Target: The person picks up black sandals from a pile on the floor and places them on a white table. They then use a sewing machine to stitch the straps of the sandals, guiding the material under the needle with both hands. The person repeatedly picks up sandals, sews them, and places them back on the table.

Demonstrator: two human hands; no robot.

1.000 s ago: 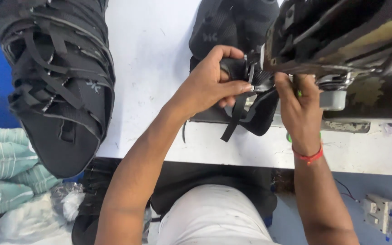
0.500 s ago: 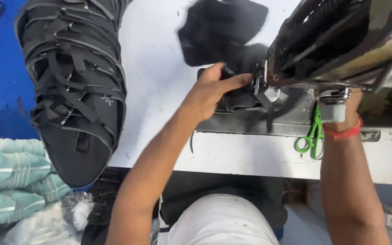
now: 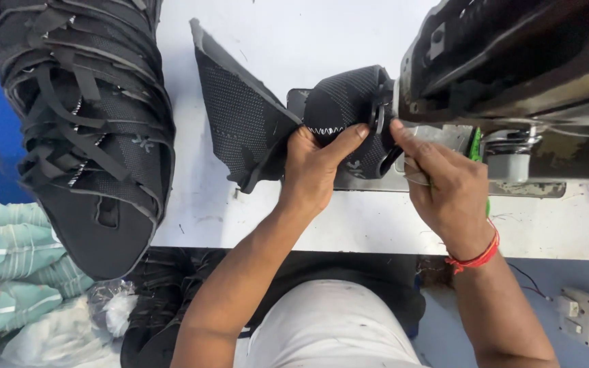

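Observation:
A black mesh fabric piece (image 3: 240,116) with a white zigzag seam lies on the white table (image 3: 294,41) beside a sewing machine (image 3: 512,75). My left hand (image 3: 315,167) grips the fabric at its middle, thumb over the seam. My right hand (image 3: 444,184), with a red thread band at the wrist, pinches the fabric's right end by a black strap and ring, close under the machine head. Something green shows behind my right hand; what it is cannot be told.
A tall pile of black strapped fabric pieces (image 3: 83,129) fills the table's left side. Teal striped cloth (image 3: 8,266) and a clear plastic bag (image 3: 69,327) lie at lower left. More black pieces sit below the table edge. A small white electrical box (image 3: 581,313) is at lower right.
The fabric piece has been pulled out leftward and spread flat. My right hand came back from beside the machine and now pinches the fabric's right end. The view has shifted closer.

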